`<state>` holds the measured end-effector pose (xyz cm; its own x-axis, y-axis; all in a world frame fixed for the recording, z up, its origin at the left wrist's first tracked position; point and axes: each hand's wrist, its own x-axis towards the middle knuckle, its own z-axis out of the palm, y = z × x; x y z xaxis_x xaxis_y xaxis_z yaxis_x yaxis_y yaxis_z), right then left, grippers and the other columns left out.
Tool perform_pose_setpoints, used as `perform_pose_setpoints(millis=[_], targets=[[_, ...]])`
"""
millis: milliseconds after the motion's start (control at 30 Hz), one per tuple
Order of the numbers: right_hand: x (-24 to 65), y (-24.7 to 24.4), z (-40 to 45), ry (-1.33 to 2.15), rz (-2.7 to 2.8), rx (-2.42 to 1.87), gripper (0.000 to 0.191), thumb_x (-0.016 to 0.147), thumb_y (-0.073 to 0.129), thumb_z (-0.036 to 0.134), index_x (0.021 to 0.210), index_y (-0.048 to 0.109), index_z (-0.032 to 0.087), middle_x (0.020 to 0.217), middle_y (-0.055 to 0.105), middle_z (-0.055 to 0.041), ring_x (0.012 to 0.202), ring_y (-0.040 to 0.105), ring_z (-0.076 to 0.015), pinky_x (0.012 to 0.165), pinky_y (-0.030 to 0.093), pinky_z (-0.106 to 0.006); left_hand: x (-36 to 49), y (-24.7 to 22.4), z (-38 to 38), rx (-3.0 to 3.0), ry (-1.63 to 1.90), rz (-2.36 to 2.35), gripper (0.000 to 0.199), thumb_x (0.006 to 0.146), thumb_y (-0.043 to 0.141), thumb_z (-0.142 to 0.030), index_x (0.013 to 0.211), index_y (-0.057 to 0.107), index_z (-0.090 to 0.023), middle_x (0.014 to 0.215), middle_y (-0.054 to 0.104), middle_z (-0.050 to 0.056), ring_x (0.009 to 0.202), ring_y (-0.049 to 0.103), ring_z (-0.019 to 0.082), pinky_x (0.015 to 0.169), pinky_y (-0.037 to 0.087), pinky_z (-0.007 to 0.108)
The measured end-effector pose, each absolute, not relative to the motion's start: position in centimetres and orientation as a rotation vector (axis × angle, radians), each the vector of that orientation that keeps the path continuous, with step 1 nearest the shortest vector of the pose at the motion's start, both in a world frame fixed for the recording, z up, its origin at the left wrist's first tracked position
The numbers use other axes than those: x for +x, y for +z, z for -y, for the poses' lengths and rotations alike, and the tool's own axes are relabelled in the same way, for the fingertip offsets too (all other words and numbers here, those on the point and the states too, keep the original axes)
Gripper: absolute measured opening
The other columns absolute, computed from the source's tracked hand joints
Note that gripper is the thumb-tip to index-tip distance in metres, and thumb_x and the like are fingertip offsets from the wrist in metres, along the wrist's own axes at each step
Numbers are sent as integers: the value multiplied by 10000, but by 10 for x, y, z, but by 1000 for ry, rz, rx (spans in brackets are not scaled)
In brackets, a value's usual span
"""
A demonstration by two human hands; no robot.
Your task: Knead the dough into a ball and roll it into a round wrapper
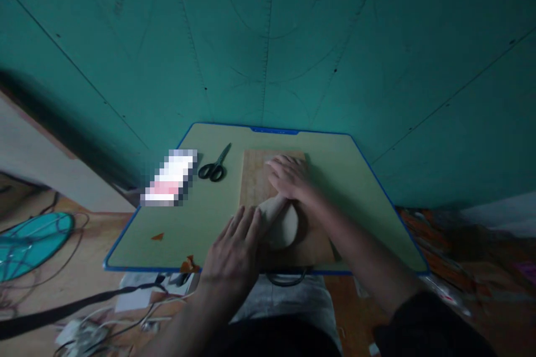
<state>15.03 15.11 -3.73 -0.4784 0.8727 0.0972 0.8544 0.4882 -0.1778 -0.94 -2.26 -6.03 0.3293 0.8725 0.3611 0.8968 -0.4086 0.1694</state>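
Note:
A pale, flat round of what looks like dough (290,230) lies on the wooden cutting board (253,170). Across it, slanting from lower left to upper right, rests a light rolling pin (272,209). My right hand (288,175) is closed over the pin's far end, fingers curled above the board. Over the near end lies my left hand (237,240), its fingers bent down onto the pin at the board's left edge. Both palms and the pin's ends are hidden beneath my hands.
Black-handled scissors (214,170) and a blurred-out phone-like object (171,178) lie left on the blue-edged table (352,178). Orange-brown scraps (189,264) sit near its front edge. A green wall (268,39) rises behind. Cables (84,334) clutter the floor at left.

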Motion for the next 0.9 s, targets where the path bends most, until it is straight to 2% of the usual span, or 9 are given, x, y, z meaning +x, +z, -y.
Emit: perform_pose_setpoints(millis=[133, 267, 400, 500, 600, 667, 767, 900], targets=[[123, -39, -167, 138, 2586, -1449, 371, 982, 413, 302, 1296, 598, 232, 1383, 569, -82, 1270, 497, -242, 1078, 352, -406, -19, -59, 17, -2537, -629, 1789, 507, 986, 446, -335, 1465, 407, -175, 1436, 558, 149, 1406, 434, 339, 1053, 512, 497], [121, -38, -166, 122, 2602, -1418, 351, 982, 411, 277, 1263, 618, 243, 1389, 575, -76, 1280, 499, -238, 1086, 359, -413, -17, -59, 18, -2528, -703, 1785, 536, 983, 449, -319, 1487, 353, -163, 1452, 523, 175, 1433, 387, 352, 1054, 509, 527], [146, -37, -150, 94, 2614, -1426, 409, 941, 477, 270, 1319, 618, 205, 1475, 520, -103, 1377, 433, -254, 1163, 278, -430, -8, -58, 24, -2527, -754, 1707, 612, 963, 466, -269, 1522, 268, -119, 1476, 478, 237, 1445, 357, 373, 1058, 503, 549], [176, -40, -125, 85, 2593, -1458, 433, 949, 454, 263, 1338, 619, 169, 1526, 467, -130, 1438, 369, -273, 1199, 226, -458, 5, -57, 31, -2561, -762, 1662, 671, 941, 486, -263, 1542, 225, -120, 1494, 465, 232, 1436, 381, 359, 1036, 527, 522], [212, -48, -90, 50, 2532, -1425, 471, 1000, 356, 286, 1386, 574, 126, 1525, 469, -137, 1465, 324, -285, 1201, 246, -475, 21, -58, 45, -2562, -684, 1621, 705, 906, 532, -290, 1530, 269, -92, 1509, 451, 232, 1412, 418, 364, 991, 557, 477], [234, -54, -65, 14, 2502, -1392, 506, 1022, 300, 309, 1448, 499, 122, 1518, 483, -118, 1476, 300, -289, 1195, 262, -508, 31, -60, 57, -2528, -634, 1579, 697, 886, 545, -293, 1511, 322, -77, 1527, 428, 225, 1420, 406, 360, 1040, 519, 475], [256, -59, -38, -29, 2489, -1412, 525, 1031, 289, 332, 1472, 458, 102, 1522, 473, -136, 1457, 342, -296, 1177, 296, -538, 39, -60, 69, -2505, -601, 1486, 682, 877, 536, -305, 1496, 364, -74, 1554, 399, 195, 1449, 366, 334, 1129, 429, 473], [249, -51, -40, -51, 2550, -1467, 519, 1026, 316, 323, 1439, 498, 66, 1487, 510, -156, 1432, 391, -304, 1182, 303, -510, 30, -58, 48, -2528, -543, 1452, 676, 891, 554, -382, 1465, 407, -55, 1515, 457, 204, 1411, 421, 353, 1092, 458, 467]])
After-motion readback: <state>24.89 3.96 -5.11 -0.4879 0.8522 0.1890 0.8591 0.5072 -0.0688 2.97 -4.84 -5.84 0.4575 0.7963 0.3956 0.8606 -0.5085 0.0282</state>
